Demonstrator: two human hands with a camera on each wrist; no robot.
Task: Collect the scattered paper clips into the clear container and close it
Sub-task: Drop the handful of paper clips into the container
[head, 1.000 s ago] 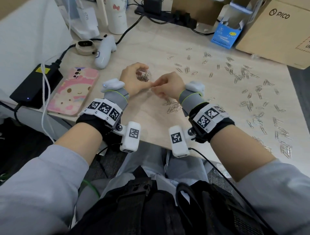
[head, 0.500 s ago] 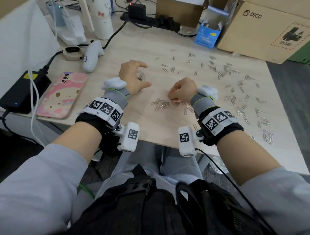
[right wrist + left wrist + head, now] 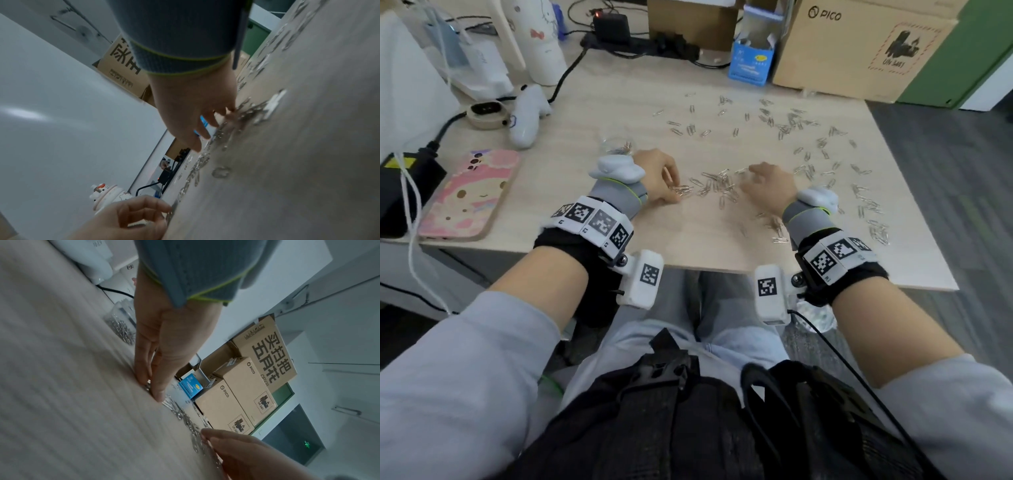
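Surface: we sit at a pale wood-grain desk (image 3: 599, 89), its near edge over our lap. Grey carpet (image 3: 941, 192) lies to the right of it; a white wall (image 3: 61, 81) shows in the right wrist view.

Task items: silver paper clips (image 3: 784, 126) are strewn over the middle and right of the desk, with a denser pile (image 3: 717, 186) between our hands. The clear container (image 3: 616, 145) stands open just beyond our left wrist, some clips already in it; in the left wrist view it sits behind the hand (image 3: 121, 322).

Hands: our left hand (image 3: 659, 178) rests on the desk at the pile's left edge, thumb and fingers (image 3: 158, 386) brought together on a few clips. Our right hand (image 3: 767, 186) lies at the pile's right edge, fingers (image 3: 203, 128) spread and straight, tips on the clips, gripping nothing.

Left side: pink cartoon phone (image 3: 470, 195), black power brick (image 3: 400, 192) with white cable, white controller (image 3: 529, 114), a small round charger puck (image 3: 486, 111).

Far edge: white cartoon-printed bottle (image 3: 541, 41), black power strip (image 3: 633, 42) with a lit adapter, an opened blue paper clip box (image 3: 751, 63), and a brown carton marked PICO (image 3: 859, 51). More cartons (image 3: 267, 356) are stacked behind it, against a green panel (image 3: 955, 61).
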